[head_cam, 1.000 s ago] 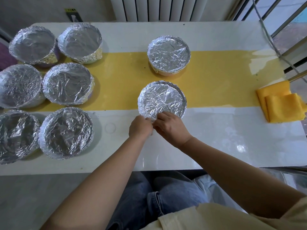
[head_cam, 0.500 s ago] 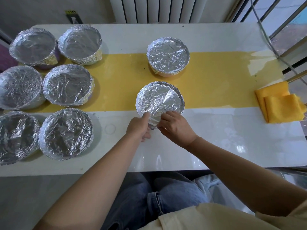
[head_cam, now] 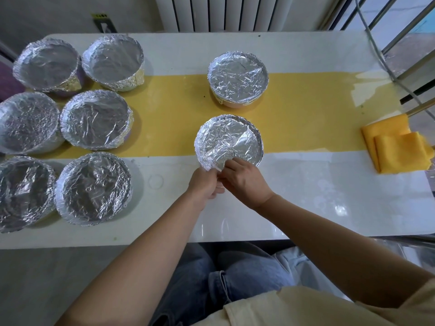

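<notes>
Both pinch foil [head_cam: 229, 140], left hand [head_cam: 203, 185], right hand [head_cam: 246, 182]

White radiator [head_cam: 211, 12] behind glossy table [head_cam: 329, 196] (daylight from the right).

— What is seen at the middle of the table [head_cam: 306, 196]?

— A foil-covered bowl [head_cam: 229, 140] is set where the yellow strip [head_cam: 306, 114] meets the white top. Its foil is pinched at the near rim by the left hand [head_cam: 204, 184] and the right hand [head_cam: 244, 182], which are held against each other.

— And what else is laid out?

— A second wrapped bowl [head_cam: 237, 78] is placed just behind it on the strip. Six more wrapped bowls [head_cam: 94, 189] are grouped in pairs at the left side. A folded yellow cloth [head_cam: 397, 149] is laid at the right edge, well apart. A white radiator [head_cam: 223, 12] is seen behind the table.
</notes>
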`<action>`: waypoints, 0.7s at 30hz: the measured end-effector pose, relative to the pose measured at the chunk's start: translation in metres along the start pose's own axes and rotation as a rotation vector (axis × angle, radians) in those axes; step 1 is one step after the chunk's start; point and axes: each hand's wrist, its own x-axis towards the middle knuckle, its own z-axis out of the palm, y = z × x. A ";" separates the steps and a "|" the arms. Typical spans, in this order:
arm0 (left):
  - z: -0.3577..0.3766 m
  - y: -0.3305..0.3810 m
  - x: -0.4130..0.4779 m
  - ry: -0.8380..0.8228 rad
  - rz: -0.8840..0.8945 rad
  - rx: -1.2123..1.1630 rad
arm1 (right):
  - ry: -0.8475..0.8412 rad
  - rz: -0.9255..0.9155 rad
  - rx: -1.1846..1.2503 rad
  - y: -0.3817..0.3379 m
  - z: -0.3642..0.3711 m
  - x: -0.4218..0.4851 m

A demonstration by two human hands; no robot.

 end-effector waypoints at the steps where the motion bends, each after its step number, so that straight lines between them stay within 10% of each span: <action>1: 0.000 0.000 0.001 0.009 0.010 -0.007 | -0.001 -0.004 -0.009 0.000 0.000 0.000; 21: -0.019 0.002 0.012 0.041 -0.070 0.148 | -0.042 -0.029 0.019 0.008 -0.002 -0.003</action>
